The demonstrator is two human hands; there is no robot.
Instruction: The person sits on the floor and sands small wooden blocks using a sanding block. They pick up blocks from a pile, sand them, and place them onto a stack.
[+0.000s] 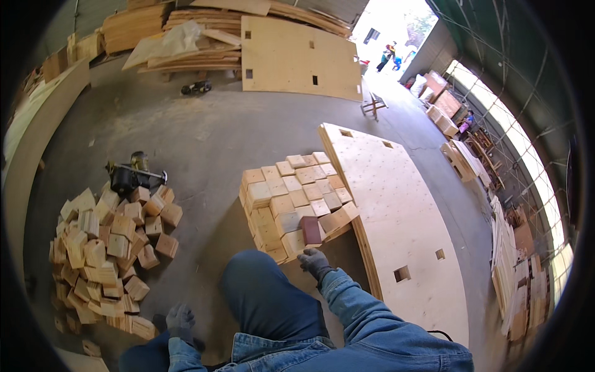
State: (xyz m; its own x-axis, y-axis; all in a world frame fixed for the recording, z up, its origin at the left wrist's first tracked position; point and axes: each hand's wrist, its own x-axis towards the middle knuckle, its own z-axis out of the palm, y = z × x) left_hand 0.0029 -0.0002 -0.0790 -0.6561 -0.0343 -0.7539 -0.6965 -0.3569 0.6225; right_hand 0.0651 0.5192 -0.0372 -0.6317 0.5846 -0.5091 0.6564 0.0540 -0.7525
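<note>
My right hand (315, 262), in a grey glove, hovers by the near edge of a neat stack of wooden blocks (297, 197). Its fingers are loosely bent and apart, with nothing visible in them. Just beyond the fingertips, a reddish-brown block (310, 230) lies on top of the stack; whether the hand touches it I cannot tell. Low on the left, my gloved left hand (180, 320) is beside my leg, fingers apart and holding nothing. Nearest to it is a loose heap of wooden blocks (118, 246).
A pile of large plywood sheets (396, 204) with square cutouts borders the stack on the right. Behind the heap sits a dark power tool (127, 178). More boards (297, 59) stand at the back. A folding stool (374, 106) and distant people (388, 56) are near the doorway.
</note>
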